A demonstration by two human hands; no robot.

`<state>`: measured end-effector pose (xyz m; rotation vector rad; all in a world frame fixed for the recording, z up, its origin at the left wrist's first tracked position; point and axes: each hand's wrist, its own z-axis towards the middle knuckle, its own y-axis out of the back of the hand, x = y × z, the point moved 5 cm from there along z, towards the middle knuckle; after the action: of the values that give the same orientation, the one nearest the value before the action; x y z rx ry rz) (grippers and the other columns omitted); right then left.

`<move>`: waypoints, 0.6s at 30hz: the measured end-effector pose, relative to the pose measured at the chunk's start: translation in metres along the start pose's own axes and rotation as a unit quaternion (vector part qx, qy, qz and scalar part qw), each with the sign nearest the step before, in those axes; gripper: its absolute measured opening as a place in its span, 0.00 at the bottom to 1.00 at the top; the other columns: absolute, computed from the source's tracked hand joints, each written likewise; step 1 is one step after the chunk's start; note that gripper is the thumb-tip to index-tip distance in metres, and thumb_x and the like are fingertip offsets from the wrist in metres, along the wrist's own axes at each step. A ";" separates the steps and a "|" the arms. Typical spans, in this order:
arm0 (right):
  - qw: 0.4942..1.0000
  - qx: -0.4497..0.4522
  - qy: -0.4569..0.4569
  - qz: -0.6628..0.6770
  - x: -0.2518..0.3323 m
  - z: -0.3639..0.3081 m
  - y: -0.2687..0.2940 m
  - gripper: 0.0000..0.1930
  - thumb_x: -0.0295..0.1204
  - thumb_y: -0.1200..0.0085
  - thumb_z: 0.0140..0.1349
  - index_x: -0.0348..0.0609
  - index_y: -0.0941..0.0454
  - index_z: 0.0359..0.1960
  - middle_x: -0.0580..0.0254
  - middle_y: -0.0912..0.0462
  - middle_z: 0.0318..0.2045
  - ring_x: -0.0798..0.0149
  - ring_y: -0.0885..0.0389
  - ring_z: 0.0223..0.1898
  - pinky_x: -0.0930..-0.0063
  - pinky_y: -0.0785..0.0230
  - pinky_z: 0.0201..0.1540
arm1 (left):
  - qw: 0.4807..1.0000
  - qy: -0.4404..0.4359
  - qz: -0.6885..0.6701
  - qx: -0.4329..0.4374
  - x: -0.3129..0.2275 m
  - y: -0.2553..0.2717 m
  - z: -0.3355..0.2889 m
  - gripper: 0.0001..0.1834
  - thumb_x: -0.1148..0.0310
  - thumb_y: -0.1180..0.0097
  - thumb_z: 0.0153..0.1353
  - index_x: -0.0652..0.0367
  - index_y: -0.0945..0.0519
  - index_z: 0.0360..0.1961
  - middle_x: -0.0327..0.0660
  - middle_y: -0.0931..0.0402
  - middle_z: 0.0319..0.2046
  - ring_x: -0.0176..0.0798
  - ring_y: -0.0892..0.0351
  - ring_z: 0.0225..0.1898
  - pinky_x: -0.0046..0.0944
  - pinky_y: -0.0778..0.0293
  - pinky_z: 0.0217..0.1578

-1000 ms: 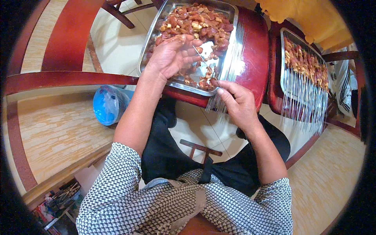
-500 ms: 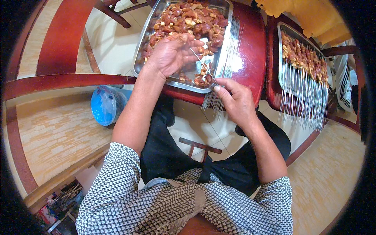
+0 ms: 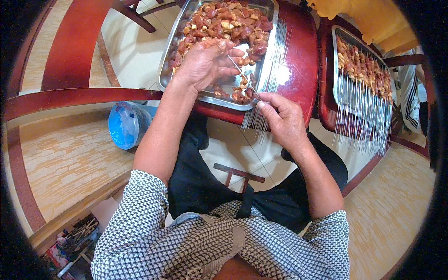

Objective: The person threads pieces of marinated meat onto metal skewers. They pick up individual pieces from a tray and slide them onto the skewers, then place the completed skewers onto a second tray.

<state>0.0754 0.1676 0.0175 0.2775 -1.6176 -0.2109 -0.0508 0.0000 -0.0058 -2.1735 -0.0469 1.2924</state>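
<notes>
My right hand pinches a thin metal skewer between thumb and forefinger by the near right corner of a metal tray. The skewer slants up and left to my left hand, which is over the tray. Its thumb and forefinger are closed at the skewer's far end, with the other fingers loosely apart; what they pinch is hidden. Raw cubed meat, with paler pieces among it, is heaped in the far part of the tray. A smaller clump of meat lies under the skewer.
Bare metal skewers lie along the tray's right side on a red stool. A second tray at the right holds several loaded meat skewers, handles hanging over its edge. A blue bin with a plastic liner stands at the left.
Almost nothing differs. My right hand and the skewer have shifted very slightly; my left hand keeps its pinch at the skewer's far end.
</notes>
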 end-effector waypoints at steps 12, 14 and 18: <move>1.000 -0.003 0.012 -0.018 -0.001 0.000 0.002 0.09 0.27 0.48 0.58 0.37 0.22 0.38 0.50 0.19 0.29 0.58 0.19 0.32 0.69 0.28 0.35 | 0.999 0.005 0.039 -0.006 0.003 -0.003 0.000 0.12 0.64 0.56 0.65 0.64 0.29 0.41 0.51 0.23 0.35 0.44 0.19 0.35 0.38 0.19 0.30; 1.000 -0.010 0.019 -0.020 0.000 0.000 0.002 0.09 0.27 0.48 0.58 0.37 0.22 0.38 0.49 0.19 0.28 0.57 0.19 0.31 0.69 0.28 0.35 | 0.999 0.010 0.042 0.009 0.004 -0.003 0.002 0.12 0.64 0.56 0.65 0.64 0.29 0.41 0.51 0.23 0.35 0.44 0.19 0.35 0.37 0.19 0.30; 0.999 -0.017 0.025 -0.018 -0.005 0.000 0.001 0.09 0.27 0.49 0.59 0.37 0.22 0.38 0.49 0.20 0.28 0.55 0.19 0.30 0.68 0.29 0.34 | 0.999 0.011 0.037 0.018 0.006 -0.009 0.001 0.13 0.63 0.57 0.66 0.63 0.29 0.40 0.51 0.23 0.36 0.44 0.19 0.35 0.38 0.19 0.31</move>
<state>0.0753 0.1702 0.0130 0.2848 -1.5587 -0.2569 -0.0465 0.0097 -0.0066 -2.1765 0.0666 1.2989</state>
